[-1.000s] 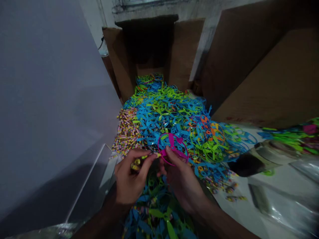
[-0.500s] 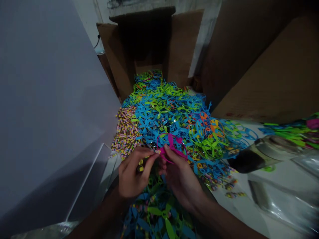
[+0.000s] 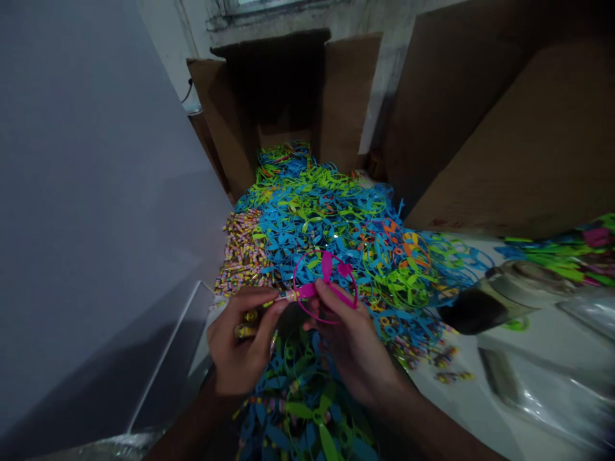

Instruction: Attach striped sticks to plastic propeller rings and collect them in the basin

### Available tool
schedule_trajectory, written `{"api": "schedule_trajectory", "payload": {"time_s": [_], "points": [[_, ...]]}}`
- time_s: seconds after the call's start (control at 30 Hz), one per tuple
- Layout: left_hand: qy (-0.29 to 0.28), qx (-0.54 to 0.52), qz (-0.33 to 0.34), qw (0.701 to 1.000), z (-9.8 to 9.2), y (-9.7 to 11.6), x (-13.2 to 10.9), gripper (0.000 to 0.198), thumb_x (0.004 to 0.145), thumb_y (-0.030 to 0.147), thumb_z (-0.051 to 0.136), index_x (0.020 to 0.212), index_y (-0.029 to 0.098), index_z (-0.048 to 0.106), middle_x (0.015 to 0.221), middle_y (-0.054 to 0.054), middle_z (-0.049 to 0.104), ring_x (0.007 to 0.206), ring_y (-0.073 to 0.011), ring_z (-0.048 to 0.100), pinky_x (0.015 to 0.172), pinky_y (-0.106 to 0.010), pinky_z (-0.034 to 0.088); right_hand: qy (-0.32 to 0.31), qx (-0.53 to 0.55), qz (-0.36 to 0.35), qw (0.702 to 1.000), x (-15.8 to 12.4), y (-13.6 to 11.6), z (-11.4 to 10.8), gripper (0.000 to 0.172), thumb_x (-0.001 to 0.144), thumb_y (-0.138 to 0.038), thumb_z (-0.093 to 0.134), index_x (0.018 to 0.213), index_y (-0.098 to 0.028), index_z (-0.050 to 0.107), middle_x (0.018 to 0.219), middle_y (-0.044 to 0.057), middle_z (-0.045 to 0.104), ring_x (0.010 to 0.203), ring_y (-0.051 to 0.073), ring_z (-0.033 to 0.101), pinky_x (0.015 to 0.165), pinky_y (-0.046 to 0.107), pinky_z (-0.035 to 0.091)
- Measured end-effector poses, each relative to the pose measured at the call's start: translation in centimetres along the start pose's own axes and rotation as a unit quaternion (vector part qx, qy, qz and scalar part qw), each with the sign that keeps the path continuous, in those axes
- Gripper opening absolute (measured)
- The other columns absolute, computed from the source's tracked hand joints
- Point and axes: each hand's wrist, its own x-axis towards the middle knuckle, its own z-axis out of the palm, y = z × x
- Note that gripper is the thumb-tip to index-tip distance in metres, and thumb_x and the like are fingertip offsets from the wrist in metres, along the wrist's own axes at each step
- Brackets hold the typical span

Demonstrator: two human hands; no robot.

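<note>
My right hand (image 3: 353, 339) pinches a magenta propeller ring (image 3: 327, 257), a thin hoop with flat blades inside. In my left hand (image 3: 243, 339), thumb and forefinger grip a small pink-and-yellow striped stick (image 3: 287, 296), whose end meets the left edge of the hoop. More yellow-tipped sticks (image 3: 246, 331) are tucked in the curled left fingers. Whether the stick is attached to the ring, I cannot tell. Just beyond both hands spreads a heap of blue and green propeller rings (image 3: 307, 218). More rings (image 3: 317, 410) lie below, between my forearms.
A pile of striped sticks (image 3: 240, 250) borders the heap at left, beside a grey panel (image 3: 96, 192). Behind stands an open cardboard box (image 3: 348, 96). On the right are a clear container with dark contents (image 3: 509, 298), plastic bags (image 3: 548, 384) and another carton (image 3: 528, 153).
My left hand has shifted left and slightly down, and more of the striped stick shows between it and the ring. My right hand still holds the magenta ring. The view has tilted slightly upward.
</note>
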Motion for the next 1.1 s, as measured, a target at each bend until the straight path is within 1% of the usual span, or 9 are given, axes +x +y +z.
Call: {"api": "schedule_trajectory", "payload": {"time_s": [0.27,0.37,0.43,0.53,0.6,0.67,0.93,1.03,1.1], "points": [[0.010,0.007,0.024,1.000,-0.4,-0.1,-0.2,0.021,0.079,0.005,0.073,0.093,0.020,0.070,0.082,-0.001,0.073,0.080,-0.0141,0.070,0.070,-0.023,0.059,-0.006,-0.015,-0.019,1.000,0.1,-0.6,0.1,0.028,0.077,-0.035,0.080,0.061,-0.018,0.065,0.061,-0.004,0.056,0.058,0.010,0.052,0.058,0.022,0.047],[0.108,-0.034,-0.064,0.992,-0.8,-0.3,-0.1,0.011,0.082,0.012,0.072,0.089,0.019,0.068,0.083,-0.001,0.070,0.068,-0.0108,0.065,0.058,-0.020,0.055,0.059,0.043,-0.047,0.996,1.0,-1.4,-0.9,0.022,0.070,-0.033,0.085,0.068,-0.021,0.068,0.064,-0.006,0.055,0.059,0.009,0.050,0.055,0.021,0.048],[0.146,-0.048,-0.147,0.977,-1.0,-0.4,0.2,0.007,0.084,0.019,0.073,0.088,0.019,0.067,0.079,0.001,0.067,0.060,-0.0083,0.061,0.051,-0.017,0.050,0.106,0.064,-0.062,0.990,1.5,-1.9,-1.3,0.022,0.065,-0.032,0.089,0.073,-0.022,0.070,0.067,-0.006,0.056,0.062,0.010,0.052,0.055,0.021,0.049],[0.081,-0.055,-0.225,0.970,-0.9,-0.1,0.8,0.013,0.083,0.028,0.075,0.087,0.018,0.068,0.067,0.003,0.064,0.054,-0.0078,0.060,0.049,-0.015,0.048,0.071,0.025,-0.057,0.996,1.5,-1.7,-0.9,0.021,0.069,-0.034,0.087,0.071,-0.020,0.071,0.069,-0.004,0.058,0.066,0.011,0.055,0.057,0.022,0.052],[0.027,-0.089,-0.240,0.966,-0.5,0.4,1.1,0.013,0.084,0.030,0.074,0.085,0.019,0.067,0.062,0.004,0.063,0.052,-0.0076,0.059,0.048,-0.014,0.047,0.022,-0.005,-0.056,0.998,1.0,-1.1,-0.1,0.022,0.074,-0.036,0.084,0.069,-0.019,0.071,0.067,-0.003,0.058,0.066,0.012,0.055,0.057,0.023,0.052],[-0.003,-0.125,-0.245,0.961,-0.2,1.0,1.3,0.014,0.085,0.031,0.072,0.083,0.019,0.066,0.060,0.005,0.062,0.048,-0.0065,0.056,0.044,-0.013,0.044,0.006,-0.017,-0.059,0.998,0.6,-0.4,0.5,0.021,0.076,-0.036,0.082,0.069,-0.019,0.071,0.065,-0.003,0.058,0.064,0.011,0.055,0.056,0.022,0.052],[-0.008,-0.179,-0.290,0.940,-0.2,1.5,0.9,0.019,0.086,0.033,0.072,0.082,0.019,0.061,0.057,0.005,0.059,0.042,-0.0049,0.049,0.040,-0.012,0.039,-0.007,-0.034,-0.052,0.998,0.0,0.6,0.4,0.016,0.075,-0.035,0.082,0.080,-0.021,0.076,0.078,0.001,0.072,0.072,0.017,0.067,0.057,0.027,0.060],[-0.021,-0.195,-0.315,0.929,-0.3,1.4,0.8,0.022,0.087,0.035,0.071,0.081,0.019,0.058,0.054,0.006,0.057,0.041,-0.0043,0.045,0.039,-0.013,0.036,-0.013,-0.047,-0.051,0.998,-0.1,0.7,0.6,0.019,0.075,-0.037,0.082,0.079,-0.020,0.077,0.077,0.003,0.074,0.068,0.017,0.070,0.059,0.029,0.061],[-0.023,-0.179,-0.310,0.934,-0.4,1.3,0.7,0.021,0.088,0.035,0.070,0.082,0.019,0.058,0.055,0.006,0.056,0.042,-0.0042,0.045,0.040,-0.013,0.036,-0.001,-0.051,-0.062,0.997,-0.2,0.9,0.7,0.020,0.074,-0.038,0.083,0.078,-0.019,0.077,0.074,0.003,0.074,0.065,0.017,0.070,0.058,0.028,0.061]]}}
